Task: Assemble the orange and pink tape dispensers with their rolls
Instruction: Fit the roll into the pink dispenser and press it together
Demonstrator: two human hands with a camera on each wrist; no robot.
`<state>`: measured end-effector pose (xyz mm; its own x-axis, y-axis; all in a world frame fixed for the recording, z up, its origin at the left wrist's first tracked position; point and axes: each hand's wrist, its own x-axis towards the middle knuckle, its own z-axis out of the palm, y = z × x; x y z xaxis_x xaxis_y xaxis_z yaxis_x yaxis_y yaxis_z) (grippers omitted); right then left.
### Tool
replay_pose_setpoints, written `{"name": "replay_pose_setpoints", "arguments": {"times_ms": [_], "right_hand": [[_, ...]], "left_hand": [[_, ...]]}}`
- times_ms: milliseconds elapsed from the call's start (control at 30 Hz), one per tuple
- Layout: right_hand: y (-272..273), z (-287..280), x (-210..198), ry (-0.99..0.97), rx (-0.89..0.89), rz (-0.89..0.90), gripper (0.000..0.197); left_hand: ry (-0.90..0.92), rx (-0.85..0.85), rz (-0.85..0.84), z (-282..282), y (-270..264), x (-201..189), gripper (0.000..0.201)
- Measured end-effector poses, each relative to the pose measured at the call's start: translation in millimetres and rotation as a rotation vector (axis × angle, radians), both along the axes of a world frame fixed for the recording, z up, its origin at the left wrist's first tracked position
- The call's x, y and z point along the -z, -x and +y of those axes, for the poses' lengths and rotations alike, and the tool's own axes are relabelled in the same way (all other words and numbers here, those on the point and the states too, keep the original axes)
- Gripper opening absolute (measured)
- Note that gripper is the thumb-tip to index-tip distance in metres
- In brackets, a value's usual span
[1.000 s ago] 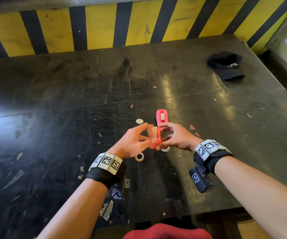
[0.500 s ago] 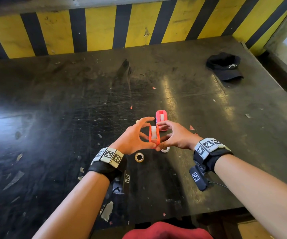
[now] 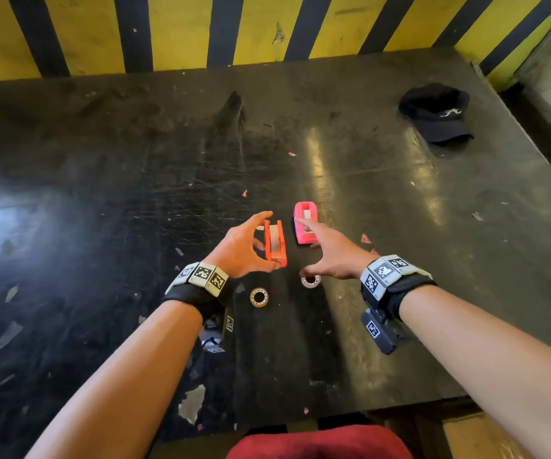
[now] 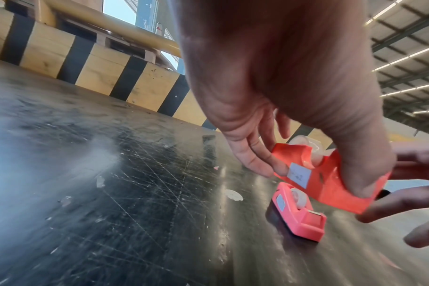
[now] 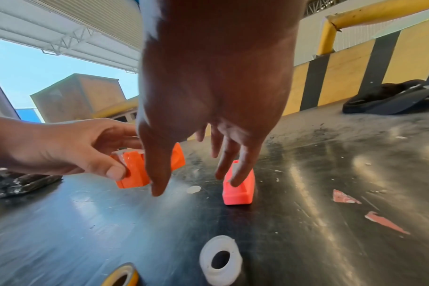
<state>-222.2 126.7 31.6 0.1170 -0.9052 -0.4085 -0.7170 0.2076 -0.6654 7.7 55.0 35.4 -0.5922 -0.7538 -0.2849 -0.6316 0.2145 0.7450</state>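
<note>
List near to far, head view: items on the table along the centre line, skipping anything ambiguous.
Yellowish tape roll → white tape roll → orange tape dispenser held in the left hand → pink tape dispenser → black cap.

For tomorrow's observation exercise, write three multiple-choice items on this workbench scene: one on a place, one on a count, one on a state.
1. Where is the black cap?
A. far right of the table
B. beside the loose rolls
C. under the left hand

2. How many loose tape rolls lie near the wrists?
A. one
B. two
C. four

3. What is the left hand doing?
A. resting flat
B. pointing at the wall
C. holding the orange dispenser

Answers: 1 A, the cap lies in the far right corner; 2 B, a yellowish roll and a white roll; 3 C, thumb and fingers grip its sides.
</note>
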Motion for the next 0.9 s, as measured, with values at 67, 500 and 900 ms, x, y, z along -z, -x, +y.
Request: {"name": "replay_pose_setpoints", "arguments": {"times_ms": [67,500,900], "right_hand": [[15.5,-10.7,7.8,0.020,0.021,0.080,0.111],[48.2,-81.7,63.4,0.004,-0.081,0.358,0.128],[44.2,-94.2,78.1,0.046,-0.089,0.382,0.115]], "left_hand": [[0.011,-0.030,-0.045,-11.6,7.5,8.6,0.117],[0.034,-0.115,-0.269,-61.0,52.3,78.3,0.113],[0.016,-0.115,-0.255,-60.8,54.3,90.2,0.129]]}}
